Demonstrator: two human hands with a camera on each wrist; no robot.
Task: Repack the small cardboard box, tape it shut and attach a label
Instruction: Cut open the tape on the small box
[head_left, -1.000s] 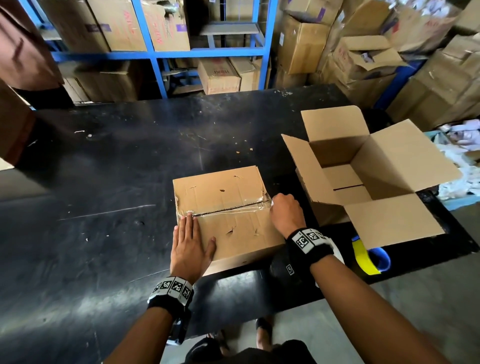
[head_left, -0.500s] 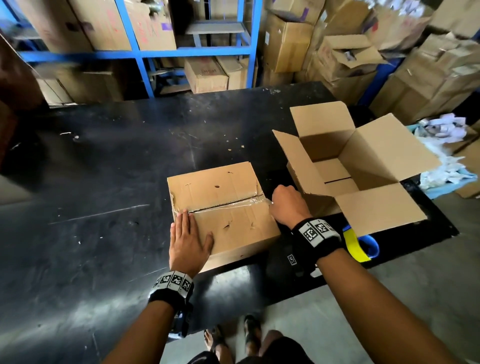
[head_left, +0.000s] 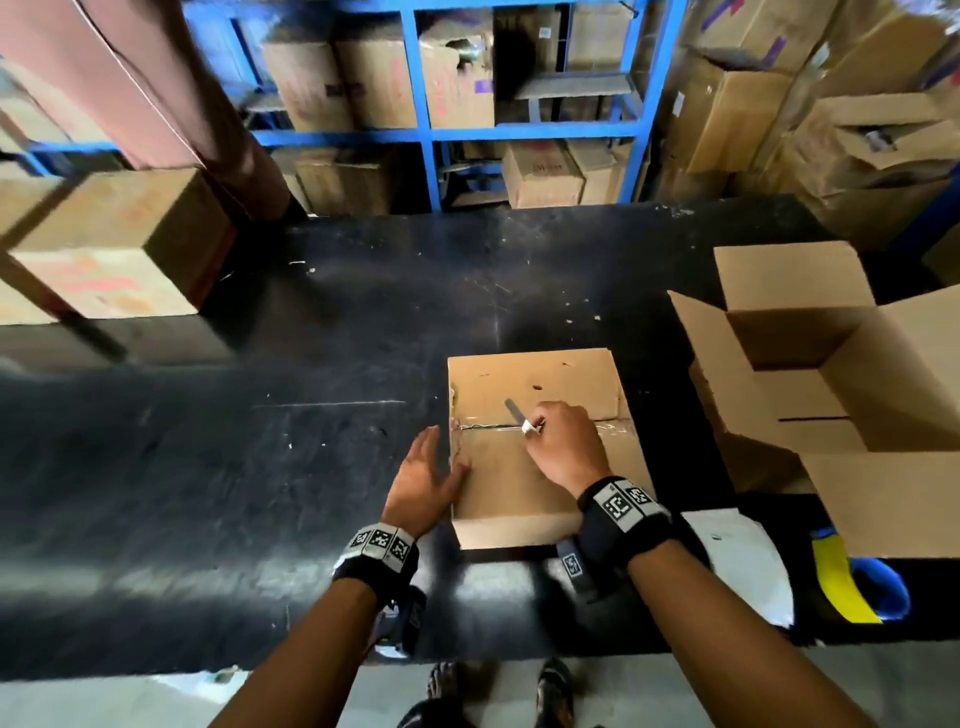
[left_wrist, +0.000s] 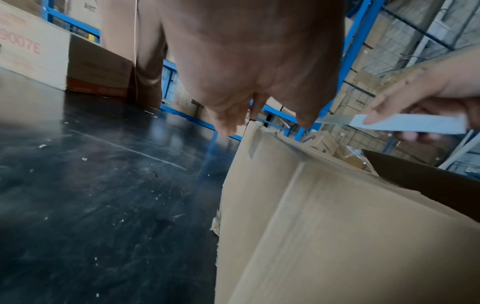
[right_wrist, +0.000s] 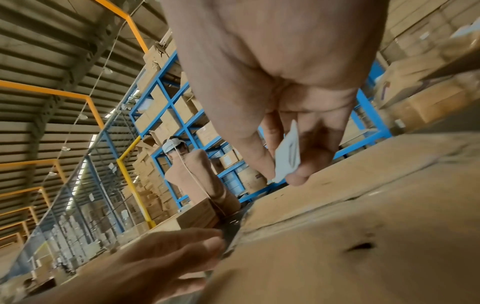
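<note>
The small cardboard box (head_left: 519, 483) lies shut on the black table (head_left: 260, 467), with torn clear tape along its top seam. My right hand (head_left: 563, 441) grips a small cutter (head_left: 519, 415) with a white handle and a grey blade, held over the seam left of its middle. The blade points to the far left. My left hand (head_left: 431, 467) is open, its fingers straight, against the box's left side. The left wrist view shows the cutter (left_wrist: 405, 123) above the box's top edge (left_wrist: 337, 226). In the right wrist view the cutter (right_wrist: 288, 152) sits pinched just above the lid (right_wrist: 363, 226).
A large open box (head_left: 831, 374) stands to the right, with a blue and yellow tape roll (head_left: 852, 587) and a white sheet (head_left: 737, 561) near the front edge. Another person in brown carries a box (head_left: 119, 244) at the far left. Blue shelving (head_left: 431, 135) full of cartons stands behind.
My right hand has moved left along the seam from the box's right end, and the cutter now shows in it. My left hand slid off the lid to the box's left side.
</note>
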